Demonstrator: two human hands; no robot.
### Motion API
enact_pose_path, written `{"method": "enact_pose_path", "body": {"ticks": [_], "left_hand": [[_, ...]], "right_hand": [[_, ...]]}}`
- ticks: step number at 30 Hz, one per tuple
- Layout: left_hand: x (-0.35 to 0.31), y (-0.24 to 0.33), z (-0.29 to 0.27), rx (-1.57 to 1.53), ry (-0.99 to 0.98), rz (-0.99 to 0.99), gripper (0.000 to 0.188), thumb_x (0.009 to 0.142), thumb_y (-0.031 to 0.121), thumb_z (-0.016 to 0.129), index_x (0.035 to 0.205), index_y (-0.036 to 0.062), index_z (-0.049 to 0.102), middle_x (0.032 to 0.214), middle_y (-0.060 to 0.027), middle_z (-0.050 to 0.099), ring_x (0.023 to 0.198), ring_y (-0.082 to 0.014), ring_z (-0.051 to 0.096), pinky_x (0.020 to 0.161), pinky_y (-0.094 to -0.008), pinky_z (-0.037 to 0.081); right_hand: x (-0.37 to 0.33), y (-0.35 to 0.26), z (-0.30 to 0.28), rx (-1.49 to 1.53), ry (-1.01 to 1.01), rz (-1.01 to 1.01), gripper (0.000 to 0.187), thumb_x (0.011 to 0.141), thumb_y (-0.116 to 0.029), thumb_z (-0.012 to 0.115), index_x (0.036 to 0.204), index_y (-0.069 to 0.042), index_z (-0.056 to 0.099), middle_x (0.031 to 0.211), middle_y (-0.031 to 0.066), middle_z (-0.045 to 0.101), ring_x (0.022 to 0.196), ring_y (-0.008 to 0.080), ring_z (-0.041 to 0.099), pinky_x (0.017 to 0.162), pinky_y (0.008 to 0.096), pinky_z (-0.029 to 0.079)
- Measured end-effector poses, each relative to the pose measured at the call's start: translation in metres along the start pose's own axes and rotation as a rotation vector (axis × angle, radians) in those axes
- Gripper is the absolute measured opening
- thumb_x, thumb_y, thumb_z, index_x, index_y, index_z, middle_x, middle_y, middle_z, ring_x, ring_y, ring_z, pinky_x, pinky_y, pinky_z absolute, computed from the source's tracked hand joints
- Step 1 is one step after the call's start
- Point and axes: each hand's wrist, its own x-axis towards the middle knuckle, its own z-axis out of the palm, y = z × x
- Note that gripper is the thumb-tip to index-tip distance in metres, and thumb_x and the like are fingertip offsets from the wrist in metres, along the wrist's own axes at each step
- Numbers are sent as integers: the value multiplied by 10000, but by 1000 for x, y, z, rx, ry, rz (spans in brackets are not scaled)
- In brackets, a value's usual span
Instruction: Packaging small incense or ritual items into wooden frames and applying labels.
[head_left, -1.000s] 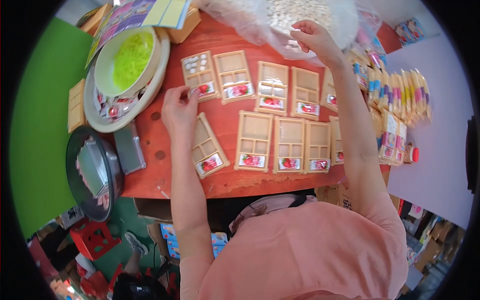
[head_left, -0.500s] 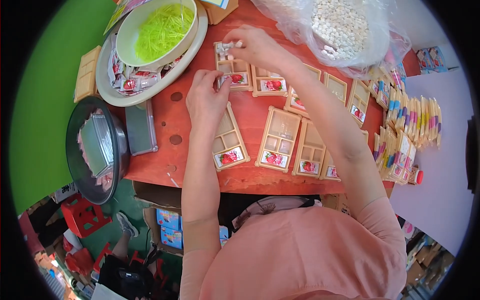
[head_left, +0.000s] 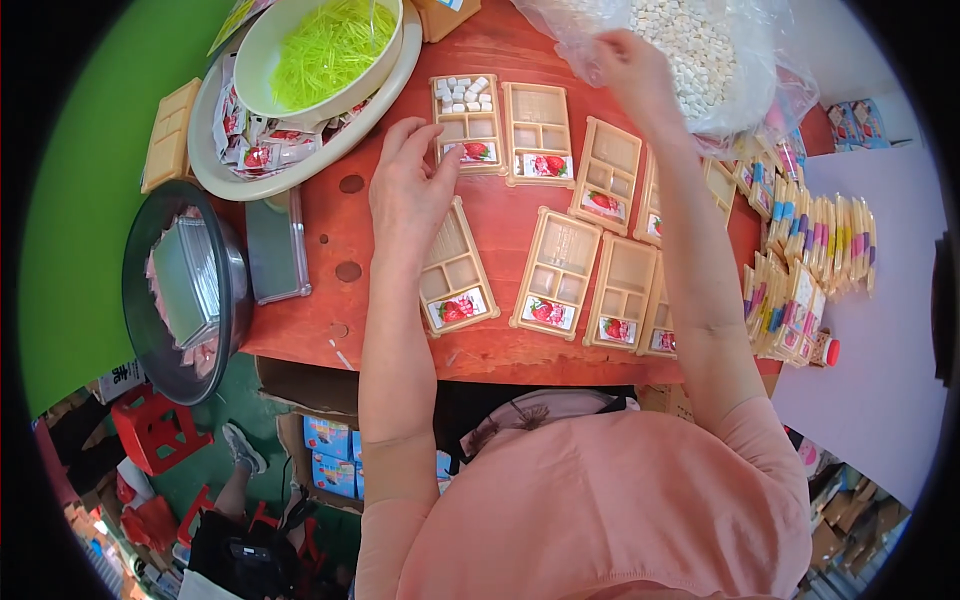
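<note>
My left hand (head_left: 408, 195) is at the left edge of a beige divided tray (head_left: 468, 128), thumb and fingers apart and holding nothing. White cubes (head_left: 465, 95) fill that tray's large top compartment, and a strawberry-printed packet (head_left: 476, 152) lies at its near end. My right hand (head_left: 640, 78) is over the left side of a clear plastic bag (head_left: 565, 35), its bent fingers seemingly pinching the film. Inside the bag is a heap of small white cubes (head_left: 695, 55). Beside the filled tray stands another beige tray (head_left: 537, 105) with a strawberry packet and no cubes.
More divided trays (head_left: 555, 270) spread over the red table (head_left: 400, 345). At the left are a bowl of green sticks (head_left: 245, 85), a basin of packets (head_left: 205, 150), a dark bowl of clear lids (head_left: 135, 300) and a clear lid (head_left: 278, 250). Wrapped colourful sticks (head_left: 825, 235) line the right.
My right hand has let go of the white cubes, which now lie in the tray's top compartment, and has moved right to the plastic bag. My left hand has stayed by the tray.
</note>
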Motion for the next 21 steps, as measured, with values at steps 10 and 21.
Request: {"method": "enact_pose_path", "body": {"ticks": [10, 21], "left_hand": [[3, 4, 1, 170, -81, 92, 396, 902, 239, 641, 1247, 47, 601, 1414, -80, 521, 1113, -292, 593, 896, -383, 506], [21, 17, 11, 627, -248, 179, 483, 908, 291, 618, 1290, 7, 535, 1474, -152, 446, 1061, -340, 635, 883, -423, 529]], "right_hand": [[-9, 114, -42, -381, -261, 62, 257, 886, -190, 592, 1060, -12, 655, 982, 218, 672, 934, 348, 649, 844, 401, 498], [-12, 121, -48, -230, -299, 65, 238, 867, -130, 576, 1046, 11, 643, 891, 186, 662, 771, 278, 646, 692, 385, 518]]}}
